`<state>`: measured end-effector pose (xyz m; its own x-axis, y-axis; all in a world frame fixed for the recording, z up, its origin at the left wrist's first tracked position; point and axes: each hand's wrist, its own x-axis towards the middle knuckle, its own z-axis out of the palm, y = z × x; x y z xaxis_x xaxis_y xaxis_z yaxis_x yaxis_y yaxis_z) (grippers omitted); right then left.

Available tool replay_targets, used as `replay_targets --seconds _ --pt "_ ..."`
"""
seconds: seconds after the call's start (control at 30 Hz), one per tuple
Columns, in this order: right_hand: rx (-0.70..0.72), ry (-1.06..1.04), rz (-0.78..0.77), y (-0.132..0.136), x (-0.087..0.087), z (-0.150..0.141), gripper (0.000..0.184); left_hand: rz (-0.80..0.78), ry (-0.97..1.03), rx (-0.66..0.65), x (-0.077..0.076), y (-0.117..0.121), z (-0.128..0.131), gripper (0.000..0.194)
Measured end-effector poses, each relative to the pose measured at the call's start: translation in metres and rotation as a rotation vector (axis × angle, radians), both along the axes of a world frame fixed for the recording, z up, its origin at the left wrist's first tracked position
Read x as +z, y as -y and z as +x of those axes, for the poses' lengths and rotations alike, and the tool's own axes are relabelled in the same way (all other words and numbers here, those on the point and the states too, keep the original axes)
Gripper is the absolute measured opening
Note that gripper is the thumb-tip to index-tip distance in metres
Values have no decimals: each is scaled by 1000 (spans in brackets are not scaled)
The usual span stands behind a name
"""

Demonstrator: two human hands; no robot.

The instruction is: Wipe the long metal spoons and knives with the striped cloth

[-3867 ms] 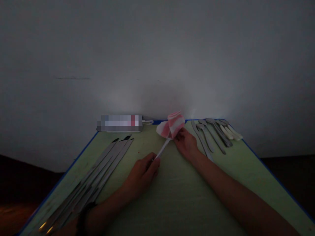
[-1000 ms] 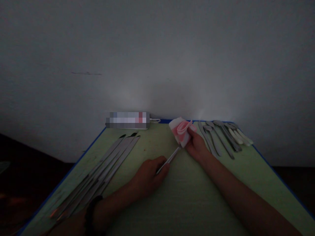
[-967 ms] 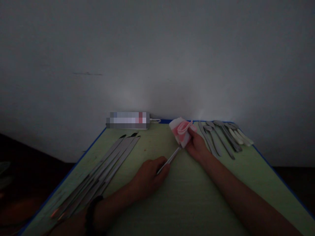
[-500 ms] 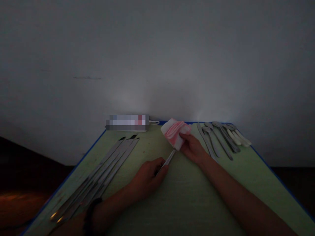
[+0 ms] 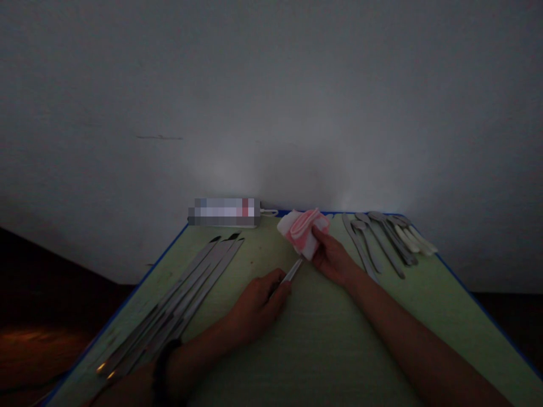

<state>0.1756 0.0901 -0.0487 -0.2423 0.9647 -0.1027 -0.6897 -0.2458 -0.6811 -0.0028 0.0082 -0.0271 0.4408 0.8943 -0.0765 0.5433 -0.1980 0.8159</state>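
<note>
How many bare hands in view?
2. The left hand is at the table's middle, gripping a slim utensil; the right hand is farther back and to the right, holding the pink-and-white cloth.

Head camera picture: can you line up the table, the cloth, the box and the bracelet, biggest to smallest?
1. Table
2. Box and cloth: too alike to rank
3. Bracelet: smallest, even though it's nearer the camera than those two
</note>
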Motion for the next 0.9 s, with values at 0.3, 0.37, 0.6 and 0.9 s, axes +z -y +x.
replay_targets --seconds 0.3,0.37,0.6,0.9 --pt "9 10 7 -1 -2 -1 27 -17 8 -3 1 -2 1 26" --pt "6 11 14 0 -1 -2 25 5 -18 -3 1 -3 1 27" --pt "17 29 46 1 -1 -4 25 84 -135 -9 3 -1 1 25" --pt "5 43 10 2 -1 -5 25 117 -168 -27 2 -2 2 22"
